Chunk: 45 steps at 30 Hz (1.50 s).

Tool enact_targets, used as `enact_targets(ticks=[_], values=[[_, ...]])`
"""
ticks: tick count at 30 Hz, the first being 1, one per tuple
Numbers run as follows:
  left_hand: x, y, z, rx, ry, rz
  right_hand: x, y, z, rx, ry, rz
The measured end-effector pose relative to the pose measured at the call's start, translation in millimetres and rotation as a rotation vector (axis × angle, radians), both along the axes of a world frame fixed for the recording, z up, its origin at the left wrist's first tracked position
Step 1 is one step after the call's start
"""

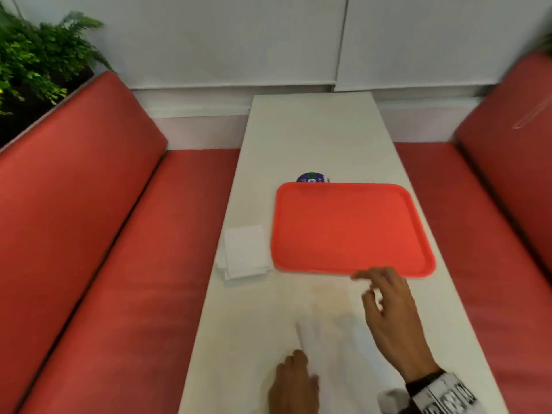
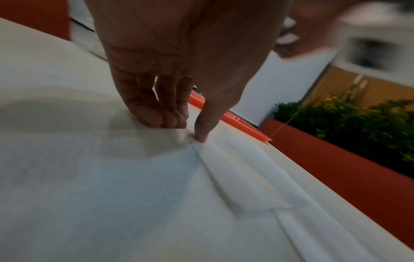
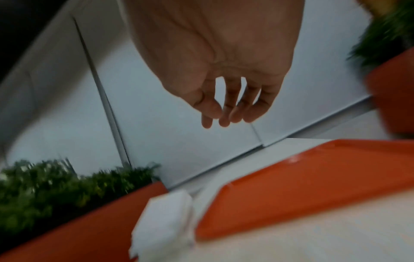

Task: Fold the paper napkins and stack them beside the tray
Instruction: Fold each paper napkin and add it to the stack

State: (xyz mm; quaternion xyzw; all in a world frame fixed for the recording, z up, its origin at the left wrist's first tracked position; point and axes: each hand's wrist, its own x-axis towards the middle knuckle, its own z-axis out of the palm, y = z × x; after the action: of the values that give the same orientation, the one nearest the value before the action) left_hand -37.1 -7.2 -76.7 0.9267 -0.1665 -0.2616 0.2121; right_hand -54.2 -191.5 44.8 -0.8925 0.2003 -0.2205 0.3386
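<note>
An unfolded white paper napkin (image 1: 331, 333) lies flat on the white table (image 1: 310, 130) in front of the red tray (image 1: 349, 228). My left hand (image 1: 294, 363) presses its fingertips and thumb down on the napkin (image 2: 156, 186) beside a raised crease; seen close, the left hand (image 2: 192, 131) holds nothing. My right hand (image 1: 367, 286) hovers above the table at the tray's front edge, fingers loose and empty. A stack of folded napkins (image 1: 243, 252) sits against the tray's left side. From the right wrist, the right hand (image 3: 224, 117) hangs over the stack (image 3: 165, 223) and tray (image 3: 313, 186).
Red padded benches (image 1: 119, 234) line both sides of the narrow table. A round purple object (image 1: 312, 177) peeks out behind the tray's far edge. A green plant (image 1: 35, 55) stands behind the left bench. A white wall closes off the far end.
</note>
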Motion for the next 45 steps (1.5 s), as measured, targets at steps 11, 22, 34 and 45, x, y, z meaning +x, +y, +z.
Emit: enact_targets(ticks=[11,22,34,45], values=[[-2.9,9.8,36.2,-0.227,0.143,0.446,-148.6,-53.8,-66.1,0.098,0.238,0.041],[-28.2,-26.5,120.1,-0.772,0.420,0.505,-114.2,-27.5,-16.4,0.707,0.384,0.229],[-44.0,-51.0,182.4,-0.846,0.277,0.325,-108.1,-35.1,45.1,1.056,-0.022,0.205],[-43.0,-51.5,197.1,-0.992,0.226,0.252,-108.7,-64.1,57.0,1.102,-0.148,0.345]])
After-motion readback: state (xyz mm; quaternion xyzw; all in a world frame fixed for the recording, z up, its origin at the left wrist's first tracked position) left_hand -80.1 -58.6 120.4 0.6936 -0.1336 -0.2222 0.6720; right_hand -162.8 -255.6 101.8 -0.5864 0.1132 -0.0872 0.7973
